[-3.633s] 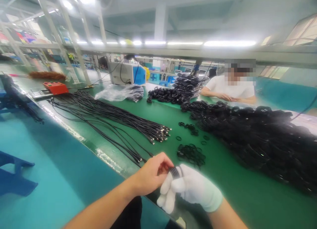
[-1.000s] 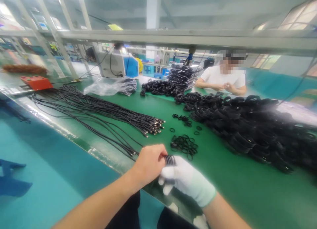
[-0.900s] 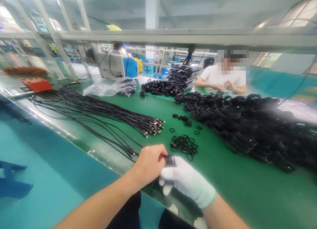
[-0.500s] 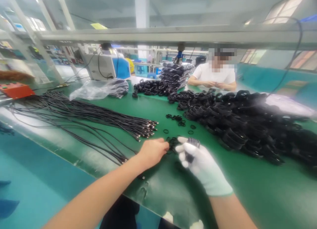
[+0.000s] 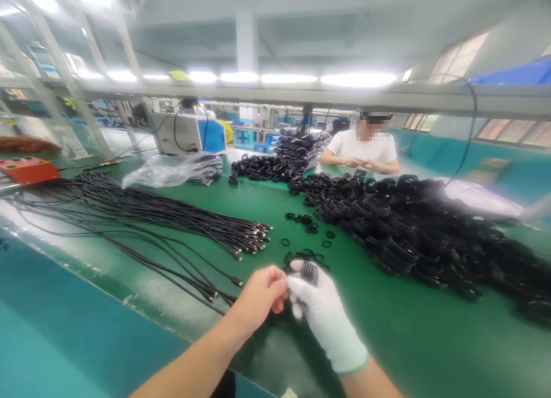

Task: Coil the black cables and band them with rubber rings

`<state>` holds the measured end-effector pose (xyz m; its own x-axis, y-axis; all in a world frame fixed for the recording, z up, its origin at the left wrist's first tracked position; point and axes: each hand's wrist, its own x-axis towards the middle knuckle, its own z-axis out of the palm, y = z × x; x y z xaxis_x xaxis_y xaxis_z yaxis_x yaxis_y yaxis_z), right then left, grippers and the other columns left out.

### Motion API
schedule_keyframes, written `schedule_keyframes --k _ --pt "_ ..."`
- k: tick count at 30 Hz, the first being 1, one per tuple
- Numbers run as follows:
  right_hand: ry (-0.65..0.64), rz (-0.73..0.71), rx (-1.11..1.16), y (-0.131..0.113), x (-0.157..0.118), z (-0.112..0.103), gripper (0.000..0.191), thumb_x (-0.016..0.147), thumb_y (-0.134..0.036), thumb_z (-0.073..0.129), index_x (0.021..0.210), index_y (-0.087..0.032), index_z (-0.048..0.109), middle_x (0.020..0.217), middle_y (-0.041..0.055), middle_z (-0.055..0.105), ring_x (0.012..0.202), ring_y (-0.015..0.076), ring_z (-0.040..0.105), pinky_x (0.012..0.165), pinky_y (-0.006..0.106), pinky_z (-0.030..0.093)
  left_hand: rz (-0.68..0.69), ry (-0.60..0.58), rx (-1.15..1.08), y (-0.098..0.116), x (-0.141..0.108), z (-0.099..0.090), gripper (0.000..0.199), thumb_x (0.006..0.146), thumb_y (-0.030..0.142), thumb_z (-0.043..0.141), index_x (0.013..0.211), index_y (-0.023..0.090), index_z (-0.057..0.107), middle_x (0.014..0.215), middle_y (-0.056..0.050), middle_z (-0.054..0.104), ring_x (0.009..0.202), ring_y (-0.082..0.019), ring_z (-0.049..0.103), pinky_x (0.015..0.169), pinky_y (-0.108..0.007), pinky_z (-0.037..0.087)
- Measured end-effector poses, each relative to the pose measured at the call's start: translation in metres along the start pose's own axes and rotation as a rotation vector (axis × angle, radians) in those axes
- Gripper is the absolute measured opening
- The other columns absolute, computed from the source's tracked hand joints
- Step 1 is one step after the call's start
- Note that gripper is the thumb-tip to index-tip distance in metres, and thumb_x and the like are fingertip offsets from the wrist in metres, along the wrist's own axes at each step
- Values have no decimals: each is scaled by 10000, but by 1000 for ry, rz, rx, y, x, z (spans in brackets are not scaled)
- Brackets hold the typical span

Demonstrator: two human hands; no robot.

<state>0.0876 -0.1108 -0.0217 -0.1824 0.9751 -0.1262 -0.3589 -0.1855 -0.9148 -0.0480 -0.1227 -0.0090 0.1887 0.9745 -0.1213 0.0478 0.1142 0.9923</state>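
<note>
With the meeting point of the two hands as the centre of the dial and straight ahead as twelve, the bare left hand (image 5: 262,294) came in from seven o'clock and the gloved right hand (image 5: 321,306) from five. The gloved hand wore a short stack of black rings (image 5: 309,273) around a bent finger, its thumb reaching toward the bare fingertips. The bare hand's thumb and fingers were drawn in close at that thumb; the view there was too soft to tell whether either hand was clamped on a ring.

A loose heap of rings (image 5: 306,253) lay on the green bench (image 5: 379,343) at one o'clock, just beyond the glove and partly hidden by it. A bundle of black cables (image 5: 172,214) stretched away toward ten o'clock, its metal ends nearest at eleven, while a few stray cables (image 5: 167,266) ran off at nine. A large mound of black coils (image 5: 408,237) filled two to three o'clock.

Good work at this step seemed to call for a steady gloved finger, bent just enough to keep the stack from sliding off, and a light pinch from the bare hand on one ring at a time. Keeping both wrists low and clear of the stray cables looked wise too.
</note>
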Motion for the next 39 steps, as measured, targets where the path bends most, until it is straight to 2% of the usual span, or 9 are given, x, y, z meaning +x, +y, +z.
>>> schedule_keyframes --k 3,6,10,12,19,23,29,35,39 --pt "-60 108 252 1 -5 -2 421 691 -239 723 1038 -159 498 582 -40 569 423 63 484 344 143 346 46 60 103 -6 -3 1 181 826 293 493 702 161 491 577 42 482 505 -84 452 489 -196 348" --pt "-383 235 481 -2 -7 -10 422 677 -255 735 1037 -180 527 703 -21 577 513 54 514 348 111 351 49 25 -48 -3 -12 -3 199 829 307 512 701 156 489 604 30 493 512 -76 454 460 -178 327" --pt "-793 199 426 -6 -10 -18 410 642 -340 755 963 -187 549 671 -41 533 362 48 454 250 138 303 61 -258 -480 9 -26 -16 245 801 397 517 754 161 472 737 -14 586 392 -56 444 380 -193 303" --pt "-829 156 305 -9 -12 -17 393 657 -325 734 962 -169 541 615 -39 547 319 59 449 252 145 292 44 -407 -354 17 -28 -24 230 771 388 536 748 170 469 701 -16 617 368 -63 431 373 -195 288" --pt "-563 85 22 -19 -15 -9 305 694 -164 617 981 -144 515 576 -38 553 335 64 442 297 156 308 168 -404 792 56 -29 -44 73 686 198 619 735 220 669 724 29 658 730 -138 557 626 -216 363" --pt "-341 59 -174 -28 -14 -2 425 694 -156 635 1088 -161 476 705 -17 605 410 82 510 350 193 419 177 -277 816 62 -27 -46 262 691 226 624 936 282 697 800 28 660 810 -166 541 653 -224 368" --pt "-368 206 -357 -21 -14 10 672 600 -120 671 1221 -169 420 632 -44 581 423 97 490 307 181 399 170 -242 573 39 -21 -42 651 619 218 681 1246 283 515 1163 -19 595 1003 -219 516 793 -270 403" --pt "-178 -15 -404 2 -15 6 913 536 -113 739 1358 -215 354 961 70 654 654 177 614 513 271 493 144 -157 756 32 -24 -24 531 519 364 766 1015 241 619 879 -35 587 770 -220 542 591 -247 384" --pt "-97 -111 -599 -4 -17 10 675 557 -108 707 1203 -213 546 872 45 662 798 237 611 723 363 487 73 -320 846 43 -8 -34 355 544 348 738 860 211 651 761 -21 608 615 -183 532 496 -228 352"
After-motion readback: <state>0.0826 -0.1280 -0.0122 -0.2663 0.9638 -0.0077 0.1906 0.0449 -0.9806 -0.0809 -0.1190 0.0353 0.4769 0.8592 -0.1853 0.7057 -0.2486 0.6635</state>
